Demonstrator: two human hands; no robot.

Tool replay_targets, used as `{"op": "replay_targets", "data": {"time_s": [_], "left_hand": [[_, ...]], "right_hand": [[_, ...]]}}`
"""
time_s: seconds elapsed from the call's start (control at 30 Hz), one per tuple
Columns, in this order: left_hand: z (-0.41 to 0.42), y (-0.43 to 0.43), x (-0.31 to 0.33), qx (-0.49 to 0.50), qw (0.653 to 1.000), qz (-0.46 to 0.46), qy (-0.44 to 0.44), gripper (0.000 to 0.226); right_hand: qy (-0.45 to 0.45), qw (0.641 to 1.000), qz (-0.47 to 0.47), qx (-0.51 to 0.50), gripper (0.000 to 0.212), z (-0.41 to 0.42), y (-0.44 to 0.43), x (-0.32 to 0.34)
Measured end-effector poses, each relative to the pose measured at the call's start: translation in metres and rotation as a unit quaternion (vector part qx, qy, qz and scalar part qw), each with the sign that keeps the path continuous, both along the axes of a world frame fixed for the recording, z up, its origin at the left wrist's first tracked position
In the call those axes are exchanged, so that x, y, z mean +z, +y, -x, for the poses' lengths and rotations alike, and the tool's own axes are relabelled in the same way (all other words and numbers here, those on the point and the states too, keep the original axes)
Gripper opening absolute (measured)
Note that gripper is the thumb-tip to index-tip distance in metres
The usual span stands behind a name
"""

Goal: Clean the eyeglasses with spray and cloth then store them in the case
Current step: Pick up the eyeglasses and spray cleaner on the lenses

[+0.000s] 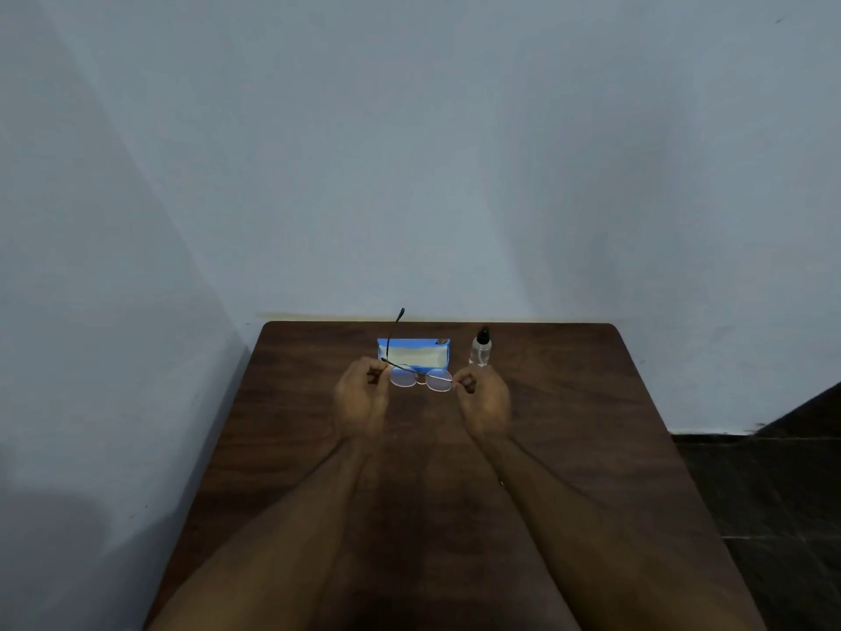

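Thin-framed round eyeglasses (421,378) hang above the middle of the table, held at both ends. My left hand (362,393) pinches the left hinge, where one temple arm sticks up and away. My right hand (483,398) pinches the right end of the frame; the other temple lies folded across the lenses. Behind the glasses lies a blue case (413,350) with a pale cloth on it. A small clear spray bottle (481,348) with a black cap stands upright to the right of the case.
The dark wooden table (569,425) is pushed against a pale wall. A second wall runs close along its left side. Dark tiled floor (782,494) shows to the right of the table.
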State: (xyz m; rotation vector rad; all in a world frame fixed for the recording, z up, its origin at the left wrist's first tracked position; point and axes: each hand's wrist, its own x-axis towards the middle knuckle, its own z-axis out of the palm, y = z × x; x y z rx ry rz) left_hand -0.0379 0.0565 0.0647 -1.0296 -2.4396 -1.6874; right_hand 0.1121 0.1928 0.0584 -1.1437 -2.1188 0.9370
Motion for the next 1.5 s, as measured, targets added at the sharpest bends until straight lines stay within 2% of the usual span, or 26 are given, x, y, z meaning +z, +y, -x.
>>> {"op": "replay_targets", "data": {"time_s": [0.17,0.23,0.3,0.37,0.5,0.63,0.83,1.03,1.13,1.23,1.4,1.5], "left_hand": [[-0.002,0.003,0.013,0.008,1.000,-0.015,0.000,0.007],[-0.001,0.005,0.020,0.007,1.000,-0.019,0.008,0.007],[0.002,0.005,0.027,0.005,1.000,-0.025,0.016,0.005],[0.004,0.006,0.034,0.008,0.999,-0.030,0.016,0.004],[0.007,0.009,0.050,0.013,0.998,-0.062,0.005,0.001],[0.005,0.013,0.067,0.028,0.994,-0.093,-0.056,0.003],[0.011,0.012,0.083,-0.012,0.982,-0.135,-0.129,0.004],[0.017,0.002,0.117,-0.092,0.972,-0.168,-0.138,0.021],[0.019,-0.001,0.130,-0.129,0.961,-0.172,-0.174,0.014],[0.019,-0.006,0.141,-0.169,0.948,-0.174,-0.208,0.021],[0.012,-0.017,0.162,-0.241,0.927,-0.182,-0.221,0.021],[0.005,-0.019,0.173,-0.247,0.929,-0.184,-0.203,0.022]], "right_hand": [[-0.060,0.992,-0.086,0.076,0.005,0.003,0.010,0.010],[-0.088,0.983,-0.123,0.099,0.014,0.004,0.014,0.013],[-0.079,0.979,-0.152,0.108,0.015,0.005,0.017,0.018],[-0.030,0.981,-0.164,0.101,0.009,0.005,0.017,0.027],[0.087,0.989,-0.115,0.042,0.011,0.009,0.014,0.045],[0.192,0.980,-0.051,-0.009,0.015,0.016,0.016,0.059],[0.209,0.978,-0.018,-0.012,0.011,0.015,0.016,0.085],[0.223,0.975,-0.006,0.011,0.008,0.003,0.007,0.133],[0.227,0.973,0.031,0.018,0.020,-0.001,0.002,0.157],[0.248,0.966,0.074,0.010,0.032,-0.005,-0.002,0.177],[0.276,0.954,0.121,-0.006,0.008,-0.018,-0.004,0.210],[0.284,0.948,0.142,-0.011,0.009,-0.024,0.000,0.225]]}}
